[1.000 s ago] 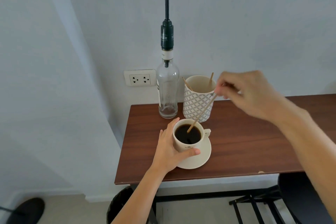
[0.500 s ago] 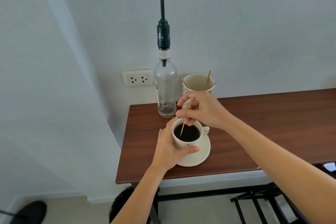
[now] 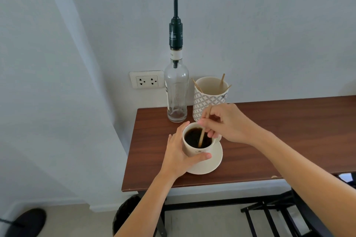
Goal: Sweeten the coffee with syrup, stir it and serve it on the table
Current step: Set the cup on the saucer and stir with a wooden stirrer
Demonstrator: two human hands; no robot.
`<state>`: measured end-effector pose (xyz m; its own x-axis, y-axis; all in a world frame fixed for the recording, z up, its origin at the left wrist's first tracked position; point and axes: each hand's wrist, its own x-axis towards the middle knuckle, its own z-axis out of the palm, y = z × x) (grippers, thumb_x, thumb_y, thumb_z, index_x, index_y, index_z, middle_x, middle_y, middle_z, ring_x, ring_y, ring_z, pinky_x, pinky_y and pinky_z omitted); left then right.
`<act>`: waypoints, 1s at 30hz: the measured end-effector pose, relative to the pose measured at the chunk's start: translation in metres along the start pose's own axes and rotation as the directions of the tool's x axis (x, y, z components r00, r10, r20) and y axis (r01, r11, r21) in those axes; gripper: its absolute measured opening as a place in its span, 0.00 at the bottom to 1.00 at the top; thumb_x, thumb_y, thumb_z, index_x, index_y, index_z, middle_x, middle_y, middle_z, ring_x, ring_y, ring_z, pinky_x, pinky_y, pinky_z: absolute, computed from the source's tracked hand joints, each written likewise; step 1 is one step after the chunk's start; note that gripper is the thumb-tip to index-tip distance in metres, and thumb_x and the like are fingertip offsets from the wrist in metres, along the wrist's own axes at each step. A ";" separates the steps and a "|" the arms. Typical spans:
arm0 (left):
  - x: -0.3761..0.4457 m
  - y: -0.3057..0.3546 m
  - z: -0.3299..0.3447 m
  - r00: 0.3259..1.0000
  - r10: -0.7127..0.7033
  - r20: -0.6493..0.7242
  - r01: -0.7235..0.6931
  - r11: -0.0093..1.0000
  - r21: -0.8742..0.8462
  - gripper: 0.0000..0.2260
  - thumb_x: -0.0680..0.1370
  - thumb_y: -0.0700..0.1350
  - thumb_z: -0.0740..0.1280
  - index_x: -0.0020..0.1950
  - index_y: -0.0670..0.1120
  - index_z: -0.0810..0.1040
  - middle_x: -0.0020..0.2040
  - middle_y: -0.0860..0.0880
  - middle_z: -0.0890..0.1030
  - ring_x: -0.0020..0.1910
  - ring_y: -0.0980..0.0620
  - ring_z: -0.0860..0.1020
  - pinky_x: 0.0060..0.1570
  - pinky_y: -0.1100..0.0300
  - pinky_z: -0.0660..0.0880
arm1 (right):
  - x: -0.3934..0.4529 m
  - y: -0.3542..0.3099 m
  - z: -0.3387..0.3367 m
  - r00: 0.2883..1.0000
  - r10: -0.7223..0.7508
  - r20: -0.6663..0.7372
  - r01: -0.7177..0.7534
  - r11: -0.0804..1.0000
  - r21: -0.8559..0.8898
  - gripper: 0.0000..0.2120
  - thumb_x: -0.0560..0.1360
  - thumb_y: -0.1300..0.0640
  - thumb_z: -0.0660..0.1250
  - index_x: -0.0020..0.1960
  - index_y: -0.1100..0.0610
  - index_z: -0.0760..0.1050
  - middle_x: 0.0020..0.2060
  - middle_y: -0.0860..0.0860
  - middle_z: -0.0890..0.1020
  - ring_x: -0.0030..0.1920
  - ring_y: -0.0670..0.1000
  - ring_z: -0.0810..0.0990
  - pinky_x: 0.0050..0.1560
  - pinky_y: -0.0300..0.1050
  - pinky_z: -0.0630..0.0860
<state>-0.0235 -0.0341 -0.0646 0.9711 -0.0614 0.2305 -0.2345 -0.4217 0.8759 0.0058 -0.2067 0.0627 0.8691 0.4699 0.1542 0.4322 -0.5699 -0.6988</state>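
Note:
A cream coffee cup (image 3: 194,151) full of black coffee stands on a cream saucer (image 3: 212,163) near the front left of the brown wooden table (image 3: 269,140). My left hand (image 3: 178,155) wraps around the cup's left side. My right hand (image 3: 225,123) hovers just above the cup and pinches a wooden stir stick (image 3: 201,136), whose lower end dips into the coffee. Behind the cup, against the wall, stands a clear glass syrup bottle (image 3: 176,94) with a tall black pump.
A patterned white mug (image 3: 209,98) holding several wooden stir sticks sits to the right of the bottle. A wall socket (image 3: 146,81) is behind. Below the table are a dark bin (image 3: 125,215) and a black rack (image 3: 279,215).
My right hand came down from the upper right to just over the cup, and the stick now stands steeper and sits toward the cup's right side. My left hand stayed on the cup.

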 end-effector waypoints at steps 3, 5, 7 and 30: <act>0.000 0.001 0.000 1.000 0.011 0.000 -0.011 1.000 -0.008 0.41 0.62 0.68 0.78 0.71 0.68 0.63 0.68 0.68 0.72 0.70 0.61 0.70 0.72 0.33 0.63 | 0.008 -0.005 0.014 0.997 -0.038 -0.065 0.041 0.998 0.043 0.07 0.78 0.59 0.70 0.45 0.62 0.82 0.33 0.50 0.85 0.34 0.50 0.86 0.40 0.44 0.85; 0.000 0.001 0.001 1.000 0.009 -0.004 -0.009 1.000 -0.004 0.41 0.62 0.68 0.78 0.71 0.67 0.63 0.69 0.65 0.73 0.71 0.59 0.70 0.73 0.33 0.63 | 0.014 -0.005 0.014 0.990 -0.102 -0.098 0.095 0.993 -0.076 0.08 0.78 0.60 0.70 0.45 0.64 0.83 0.32 0.48 0.83 0.33 0.49 0.84 0.40 0.40 0.81; 0.000 0.001 0.001 1.000 -0.001 -0.007 0.001 1.000 -0.001 0.43 0.62 0.69 0.77 0.72 0.64 0.63 0.70 0.63 0.73 0.72 0.58 0.70 0.73 0.33 0.62 | 0.016 -0.002 0.007 0.987 -0.117 -0.111 0.094 0.977 -0.191 0.09 0.79 0.61 0.69 0.43 0.64 0.82 0.31 0.40 0.77 0.31 0.40 0.79 0.37 0.30 0.72; -0.001 0.005 -0.001 1.000 -0.021 0.010 0.020 1.000 0.014 0.44 0.62 0.68 0.77 0.74 0.60 0.64 0.71 0.63 0.72 0.73 0.58 0.69 0.75 0.34 0.60 | 0.021 0.005 0.005 0.982 -0.107 -0.158 0.061 0.961 -0.270 0.14 0.80 0.59 0.66 0.39 0.66 0.78 0.32 0.53 0.81 0.31 0.50 0.78 0.38 0.46 0.76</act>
<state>-0.0259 -0.0358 -0.0599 0.9762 -0.0619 0.2081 -0.2140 -0.4353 0.8745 0.0247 -0.1960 0.0589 0.8449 0.4155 0.3369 0.5335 -0.7009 -0.4735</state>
